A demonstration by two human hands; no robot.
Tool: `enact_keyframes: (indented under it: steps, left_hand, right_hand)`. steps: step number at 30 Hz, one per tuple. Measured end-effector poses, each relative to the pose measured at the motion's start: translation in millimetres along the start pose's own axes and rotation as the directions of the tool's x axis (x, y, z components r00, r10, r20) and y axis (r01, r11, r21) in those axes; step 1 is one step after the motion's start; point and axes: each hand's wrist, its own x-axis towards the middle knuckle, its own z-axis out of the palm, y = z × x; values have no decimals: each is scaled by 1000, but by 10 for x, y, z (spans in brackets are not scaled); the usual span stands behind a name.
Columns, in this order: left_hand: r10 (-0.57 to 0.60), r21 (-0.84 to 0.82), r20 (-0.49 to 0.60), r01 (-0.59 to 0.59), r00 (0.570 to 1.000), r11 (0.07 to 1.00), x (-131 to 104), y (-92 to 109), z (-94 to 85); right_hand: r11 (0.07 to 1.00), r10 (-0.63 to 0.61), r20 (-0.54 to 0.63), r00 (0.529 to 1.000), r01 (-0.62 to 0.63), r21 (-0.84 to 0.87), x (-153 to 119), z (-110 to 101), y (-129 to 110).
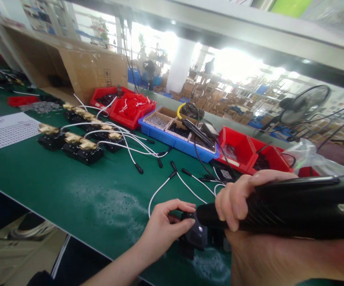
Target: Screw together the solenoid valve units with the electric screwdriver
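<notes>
Black tool [297, 202] partly hides unit [197, 235] | white cables [189, 188] behind | blue tray [174, 140] beyond

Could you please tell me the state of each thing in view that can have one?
Left hand: closed on the black part
Right hand: wrapped around the black tool
Black tool: held, tip at the black part
Black part: held in the left fingers
Cardboard box: open
Blue tray: divided, holding small parts
Printed sheet: lying flat
</notes>
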Motion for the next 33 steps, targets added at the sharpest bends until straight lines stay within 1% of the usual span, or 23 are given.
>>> enact_keyframes:
  steps: [2, 5, 10, 19, 27, 30, 33]
  left_hand:
    - [4, -1, 1, -4, 1000, 1000, 2, 7, 0]
    - [-5, 11, 6, 5, 1000, 1000, -1, 10, -1]
    - [-2, 20, 5, 2, 1000, 1000, -7, 28, 9]
    - [-27, 39, -3, 27, 1000, 999, -8, 48, 25]
    - [-35, 27, 5, 35, 999, 999, -16, 35, 49]
    - [-58, 54, 42, 55, 997, 997, -15, 38, 36]
    - [-38, 111, 67, 31, 997, 993, -5, 40, 11]
  right_hand:
    - [999, -14, -32, 999, 12, -41, -2, 6, 1]
    - [998, -20, -61, 998, 17, -56, -3, 14, -1]
    - [997, -19, -62, 998, 15, -70, -5, -5, -5]
    - [996, 26, 21, 999, -24, -90, 1, -107, 12]
    - [996, 57, 84, 995, -50, -78, 22, -140, 19]
    - [998, 60, 145, 988, -55, -39, 27, -138, -4]
    - [995, 79, 202, 976, -89, 43, 46, -131, -24]
